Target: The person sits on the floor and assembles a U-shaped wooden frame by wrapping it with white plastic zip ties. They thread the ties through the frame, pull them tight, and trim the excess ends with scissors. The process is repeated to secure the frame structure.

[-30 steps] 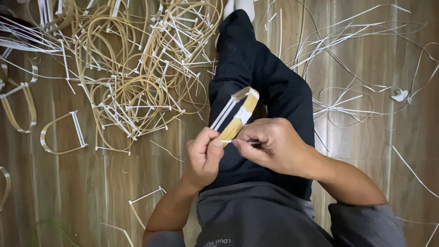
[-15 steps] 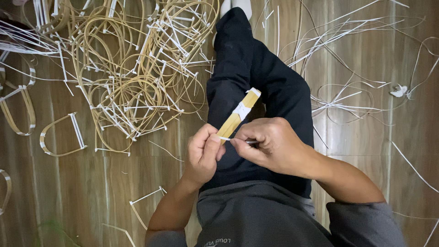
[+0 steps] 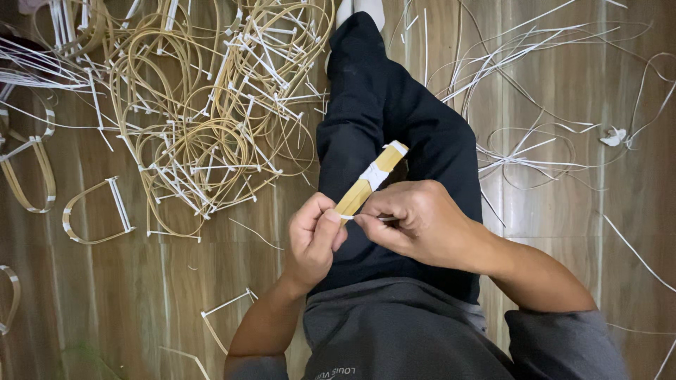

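Above our lap, the left hand (image 3: pixel 313 236) grips a folded bamboo strip (image 3: pixel 366 184), its middle already bound with white tape (image 3: pixel 373 175); the right hand (image 3: pixel 408 219) pinches the tape's loose end. Finished loops (image 3: pixel 204 134) lie far left on the floor (image 3: pixel 141 295).

To your left, a tangled pile of cane hoops (image 3: pixel 204 119) tied with white strips covers the floor (image 3: pixel 176 281) right up to your dark trouser leg (image 3: pixel 394 119), so a hand cannot pass there without snagging. To your right, loose white strips (image 3: pixel 535 151) lie scattered across the boards. Open floor lies near your left elbow, with only one small cane frame (image 3: pixel 225 309) on it.
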